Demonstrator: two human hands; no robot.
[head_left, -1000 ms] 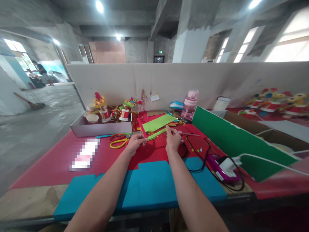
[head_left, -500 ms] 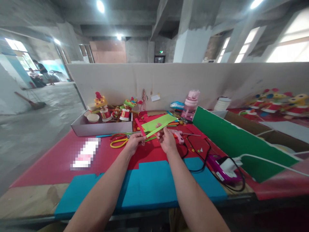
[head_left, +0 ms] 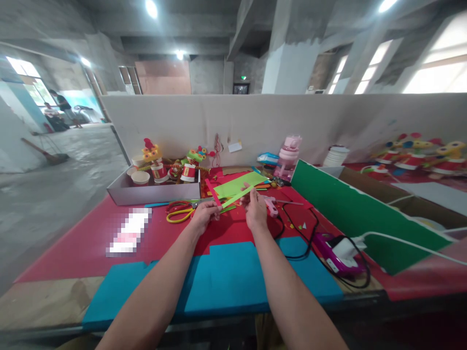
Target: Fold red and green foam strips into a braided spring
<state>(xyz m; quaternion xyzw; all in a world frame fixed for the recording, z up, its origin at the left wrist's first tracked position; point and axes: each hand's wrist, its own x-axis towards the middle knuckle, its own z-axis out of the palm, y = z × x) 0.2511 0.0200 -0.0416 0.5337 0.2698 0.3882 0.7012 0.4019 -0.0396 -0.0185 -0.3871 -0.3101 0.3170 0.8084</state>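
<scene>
Right in the middle of the frame is a narrow lime-green paper strip (head_left: 238, 198), slanting up to the right between two bare hands. The left hand (head_left: 206, 217) pinches its lower end, fingers closed, just where it meets a short pinkish-red paper strip (head_left: 212, 191) that leans up to the left. The right hand (head_left: 256, 210) has its fingers drawn in narrow at the green strip's upper end.

Just behind them lies a wide lime-green paper sheet (head_left: 237, 184), flat on the red-covered table (head_left: 83, 238). Left of the hands, there are yellow-handled scissors (head_left: 178, 216) with a red-handled tool (head_left: 177, 206) beside them; to the right, a pale pink glue gun (head_left: 271, 206), partly hidden by the right hand.

Nearer, at bottom centre, bright blue sheets (head_left: 226, 277) stretch beneath the forearms. A purple power strip (head_left: 339, 257) sits at lower right, a white plug (head_left: 346, 249) in it, next to a box with a green side (head_left: 357, 214).

Left of centre, a shallow white box (head_left: 156, 195) carries paper cups and colourful cup-bodied figures (head_left: 157, 165). Behind runs a pale partition (head_left: 255, 116), and way off at upper left, a person (head_left: 63, 104) stands.
</scene>
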